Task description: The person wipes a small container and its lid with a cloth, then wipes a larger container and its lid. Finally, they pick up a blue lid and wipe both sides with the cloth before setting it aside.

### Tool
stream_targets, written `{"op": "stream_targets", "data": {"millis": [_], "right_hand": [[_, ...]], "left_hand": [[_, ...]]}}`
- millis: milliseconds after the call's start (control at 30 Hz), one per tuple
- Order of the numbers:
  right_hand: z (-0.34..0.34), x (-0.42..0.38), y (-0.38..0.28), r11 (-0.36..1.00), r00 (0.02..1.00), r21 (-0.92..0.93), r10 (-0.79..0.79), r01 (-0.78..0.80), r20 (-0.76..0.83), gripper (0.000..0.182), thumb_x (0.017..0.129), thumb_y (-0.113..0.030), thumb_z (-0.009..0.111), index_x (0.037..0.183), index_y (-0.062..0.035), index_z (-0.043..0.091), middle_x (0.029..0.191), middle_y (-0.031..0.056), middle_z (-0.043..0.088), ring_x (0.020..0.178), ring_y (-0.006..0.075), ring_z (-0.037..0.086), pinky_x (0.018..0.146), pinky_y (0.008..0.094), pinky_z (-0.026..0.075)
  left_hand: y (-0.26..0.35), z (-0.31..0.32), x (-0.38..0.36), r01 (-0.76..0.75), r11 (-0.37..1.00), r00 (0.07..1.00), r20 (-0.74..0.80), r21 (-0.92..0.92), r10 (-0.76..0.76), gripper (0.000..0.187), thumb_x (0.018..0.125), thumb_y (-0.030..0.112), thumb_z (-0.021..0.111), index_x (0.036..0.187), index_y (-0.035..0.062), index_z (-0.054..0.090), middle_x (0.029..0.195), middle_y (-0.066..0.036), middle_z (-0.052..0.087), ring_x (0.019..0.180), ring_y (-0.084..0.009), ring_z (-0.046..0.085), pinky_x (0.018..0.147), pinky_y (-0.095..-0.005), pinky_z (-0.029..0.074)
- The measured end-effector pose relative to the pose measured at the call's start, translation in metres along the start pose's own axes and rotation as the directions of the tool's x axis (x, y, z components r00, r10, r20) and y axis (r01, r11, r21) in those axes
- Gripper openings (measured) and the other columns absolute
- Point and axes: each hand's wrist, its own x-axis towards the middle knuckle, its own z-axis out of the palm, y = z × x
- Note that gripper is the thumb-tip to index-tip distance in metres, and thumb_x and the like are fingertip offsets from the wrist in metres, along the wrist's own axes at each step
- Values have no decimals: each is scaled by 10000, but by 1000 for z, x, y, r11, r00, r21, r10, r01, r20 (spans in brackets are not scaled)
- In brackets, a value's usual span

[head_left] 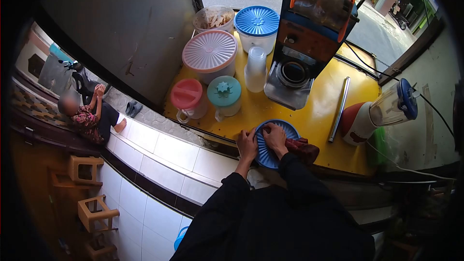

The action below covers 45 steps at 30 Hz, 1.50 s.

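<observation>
A blue ribbed lid (268, 160) lies in front of me at the near edge of the yellow counter. My left hand (247, 143) grips its left rim with bent fingers. Above the lid's upper part, my right hand (275, 137) is closed, its fingertips pressed together; whatever they hold is hidden. A dark red cloth (303, 151) is bunched just right of my right wrist, partly over the lid's right edge. Both forearms, in black sleeves, cover part of the near side.
On the yellow counter (319, 125) stand a cup sealing machine (302, 43), stacked plastic cups (255, 70), a pink-lidded tub (209, 50), a blue-lidded tub (256, 21), two jugs (187, 97), a metal rod (339, 109) and a blender (379, 111). A person (92, 116) sits at left.
</observation>
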Motion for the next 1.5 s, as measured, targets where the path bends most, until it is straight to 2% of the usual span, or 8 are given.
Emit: {"op": "stream_targets", "data": {"millis": [200,367,533,700,967,1067,1433,1500], "right_hand": [[13,6,14,970,985,-187,-138,155,103,193,691,-176,551,835,-73,630,785,157,608,763,324,583,689,407,458],[-3,-16,12,943,958,-295,-72,156,276,302,702,-199,543,983,-96,587,778,180,602,732,362,573,672,439,453],[-12,-37,10,972,981,-236,52,-7,188,290,736,-228,523,979,-84,586,816,215,589,781,376,566,702,455,440],[1,-17,3,952,971,-306,52,23,234,242,744,-223,503,933,-84,563,822,194,592,791,376,561,686,465,441],[7,-7,0,952,962,-277,-51,128,270,247,744,-233,495,928,-89,576,798,205,590,777,386,557,665,452,442],[-5,-25,2,927,965,-365,18,81,260,244,759,-223,478,943,-94,574,789,202,596,762,389,569,680,462,444],[12,-3,1,971,962,-237,53,13,268,261,714,-233,513,900,-63,578,838,186,602,785,356,576,710,447,445],[20,6,-3,951,962,-305,33,53,272,296,724,-257,506,925,-46,555,834,198,593,800,371,563,694,452,440]], "left_hand": [[1,9,-3,59,998,997,-43,7,-59,322,735,162,561,1056,171,586,854,-83,452,842,-252,461,707,-377,375],[5,11,-2,103,993,991,-92,49,-98,304,744,174,553,1043,208,598,839,-66,442,840,-240,453,700,-381,367],[8,8,-2,112,993,989,-100,42,-108,294,753,185,551,1042,214,599,832,-64,436,834,-239,449,707,-389,369],[7,6,0,105,994,994,-35,-2,-105,285,767,174,526,1043,187,596,839,-77,448,839,-248,456,716,-390,372],[2,9,1,1,1000,975,-221,-19,-5,299,736,149,543,1026,192,601,781,-84,465,782,-252,472,673,-378,381],[8,6,-1,93,996,992,-87,10,-92,278,761,162,498,1027,163,581,856,-92,476,833,-262,488,707,-409,386],[-2,13,2,47,998,997,-71,51,-43,286,752,184,544,1032,217,596,838,-86,469,833,-259,478,696,-394,400],[-2,12,3,40,998,995,-88,40,-37,298,728,207,576,1024,230,602,830,-90,479,809,-262,490,687,-387,408]]}}
